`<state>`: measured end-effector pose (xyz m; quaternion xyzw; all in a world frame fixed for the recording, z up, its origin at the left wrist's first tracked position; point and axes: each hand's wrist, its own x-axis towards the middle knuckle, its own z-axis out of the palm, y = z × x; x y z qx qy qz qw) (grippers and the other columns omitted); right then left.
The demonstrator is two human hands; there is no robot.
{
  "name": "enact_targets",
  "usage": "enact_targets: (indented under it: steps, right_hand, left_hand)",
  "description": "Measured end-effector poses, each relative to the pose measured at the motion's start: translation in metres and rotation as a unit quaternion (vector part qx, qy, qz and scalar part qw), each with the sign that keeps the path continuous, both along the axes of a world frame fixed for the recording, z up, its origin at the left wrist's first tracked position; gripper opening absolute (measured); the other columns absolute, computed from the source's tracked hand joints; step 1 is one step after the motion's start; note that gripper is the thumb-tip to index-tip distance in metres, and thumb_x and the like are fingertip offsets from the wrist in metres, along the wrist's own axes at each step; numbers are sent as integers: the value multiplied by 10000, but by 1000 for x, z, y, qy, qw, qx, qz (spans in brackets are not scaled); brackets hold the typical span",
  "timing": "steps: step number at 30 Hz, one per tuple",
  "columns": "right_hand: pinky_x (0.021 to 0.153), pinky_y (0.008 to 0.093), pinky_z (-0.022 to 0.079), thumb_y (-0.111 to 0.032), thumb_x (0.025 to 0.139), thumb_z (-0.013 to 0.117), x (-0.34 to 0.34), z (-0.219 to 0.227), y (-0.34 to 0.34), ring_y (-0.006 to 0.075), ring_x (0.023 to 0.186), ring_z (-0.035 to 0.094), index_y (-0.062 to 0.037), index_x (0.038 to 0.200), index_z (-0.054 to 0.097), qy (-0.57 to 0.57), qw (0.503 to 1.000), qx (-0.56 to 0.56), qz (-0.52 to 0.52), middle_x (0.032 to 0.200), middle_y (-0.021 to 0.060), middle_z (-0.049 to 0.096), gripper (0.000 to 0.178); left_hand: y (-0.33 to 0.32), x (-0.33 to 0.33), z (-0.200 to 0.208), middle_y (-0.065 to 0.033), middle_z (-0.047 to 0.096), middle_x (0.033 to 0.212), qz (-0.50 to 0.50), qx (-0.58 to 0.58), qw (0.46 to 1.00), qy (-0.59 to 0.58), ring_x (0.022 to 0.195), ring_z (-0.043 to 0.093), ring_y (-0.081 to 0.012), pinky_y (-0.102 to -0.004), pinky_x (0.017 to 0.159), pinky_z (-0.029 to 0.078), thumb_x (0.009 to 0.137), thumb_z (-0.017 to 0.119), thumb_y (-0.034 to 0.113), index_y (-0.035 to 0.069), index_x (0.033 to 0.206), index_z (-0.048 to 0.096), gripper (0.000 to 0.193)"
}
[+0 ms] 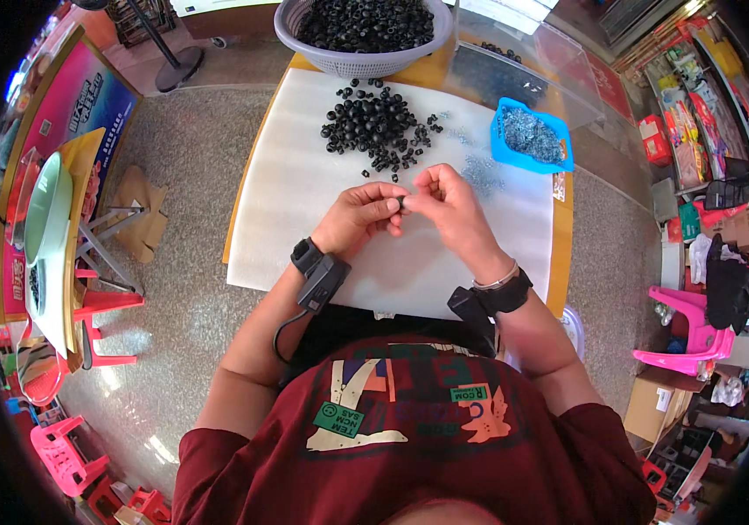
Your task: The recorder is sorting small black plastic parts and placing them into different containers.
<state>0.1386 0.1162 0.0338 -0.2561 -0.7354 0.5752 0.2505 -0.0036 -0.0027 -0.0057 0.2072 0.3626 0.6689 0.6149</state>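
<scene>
My left hand (358, 214) and my right hand (451, 208) meet over the white sheet, fingertips pinched together. Between them is a small black round part (401, 201), mostly covered by the fingers; whether a second tiny piece is there too cannot be made out. Just beyond my hands lies a loose pile of black round parts (368, 122), with smaller ones scattered at its right side. Small clear-bluish pieces (482, 173) are spread on the sheet near my right hand. More of them fill a bright blue tray (500, 149) at the far right.
A grey-purple plastic basket (352, 63) heaped with black parts stands at the table's far edge. The white sheet (287, 192) covers most of the yellow-edged table. A clear panel (558, 66) rises at the back right. Stools and a folding stand (112, 249) are to the left, shelves to the right.
</scene>
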Motion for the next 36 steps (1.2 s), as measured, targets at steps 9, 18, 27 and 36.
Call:
enact_targets:
  steps: [9, 18, 27, 36]
  right_hand:
    - [705, 364, 479, -87, 790, 639, -18, -12, 13, 263, 807, 590, -40, 849, 611, -61, 948, 312, -11, 792, 106, 604, 81]
    - [753, 415, 464, -40, 742, 626, -39, -24, 4, 310, 858, 562, -39, 837, 603, -126, 899, 420, 1, 834, 119, 578, 97]
    - [749, 373, 486, -4, 773, 592, -16, -21, 10, 293, 821, 596, -19, 924, 642, -93, 935, 343, -9, 845, 110, 611, 160]
    - [667, 241, 491, -33, 858, 606, -15, 18, -11, 90, 750, 605, 19, 957, 619, 109, 982, -144, 52, 844, 47, 648, 113]
  left_hand:
    - [-2, -15, -7, -61, 600, 940, 149, 133, 971, -132, 754, 540, -93, -201, 648, 482, 918, 582, 137, 14, 1145, 548, 261]
    - [-2, -13, -5, -89, 630, 946, 123, 107, 979, -123, 750, 595, -118, -247, 685, 514, 934, 530, 86, -10, 1149, 561, 237]
    - [-1, -8, 3, -74, 610, 925, 112, 58, 988, -88, 722, 570, -100, -222, 661, 491, 932, 544, 110, -12, 1134, 556, 237]
    - [1, -5, 2, -56, 608, 896, 71, 48, 995, -42, 722, 576, -109, -228, 658, 505, 925, 558, 110, -1, 1116, 571, 221]
